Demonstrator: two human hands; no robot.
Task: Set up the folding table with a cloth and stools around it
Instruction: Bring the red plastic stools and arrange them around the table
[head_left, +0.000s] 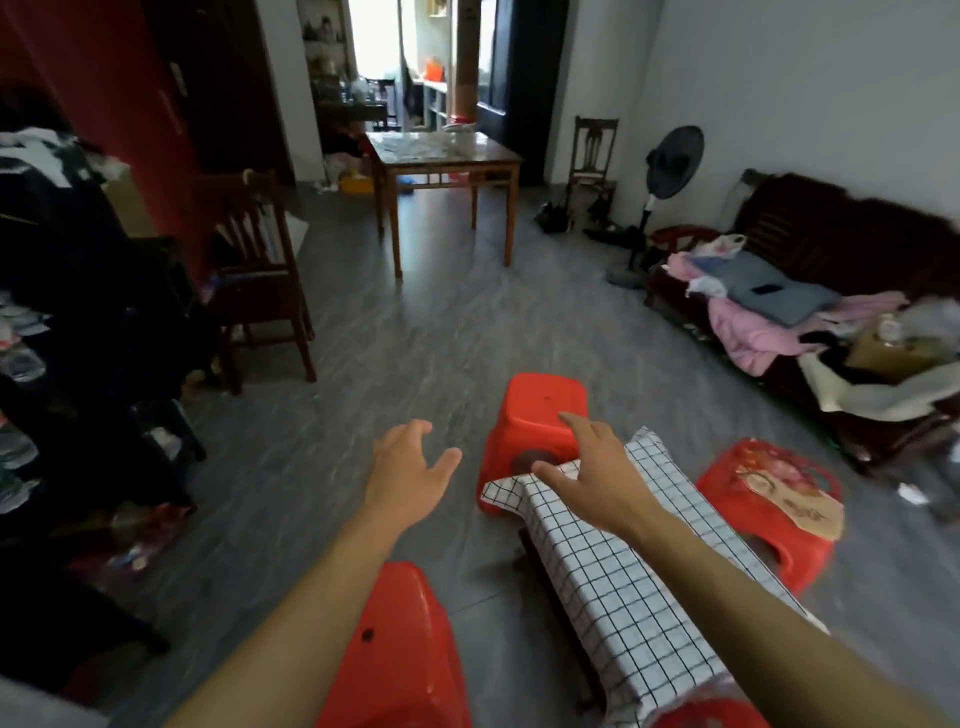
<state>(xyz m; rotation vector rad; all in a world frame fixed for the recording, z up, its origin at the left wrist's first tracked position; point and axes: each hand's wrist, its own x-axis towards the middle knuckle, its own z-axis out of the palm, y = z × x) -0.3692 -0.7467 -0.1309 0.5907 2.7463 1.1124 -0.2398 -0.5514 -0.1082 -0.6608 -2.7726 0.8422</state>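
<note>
Two bare forearms reach forward from the lower edge of the view, both extended well ahead of the body. The left hand (410, 470) hangs in the air, palm turned down and inward, its fingers spread and loosely curved and its thumb held apart. The right hand (592, 467) stretches further forward, palm down, with the index finger out straight and the thumb splayed to the side. Neither hand grips anything.

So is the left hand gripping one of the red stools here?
No: the left hand hangs open in the air with fingers spread, holding nothing, to the left of the far red stool.
</note>
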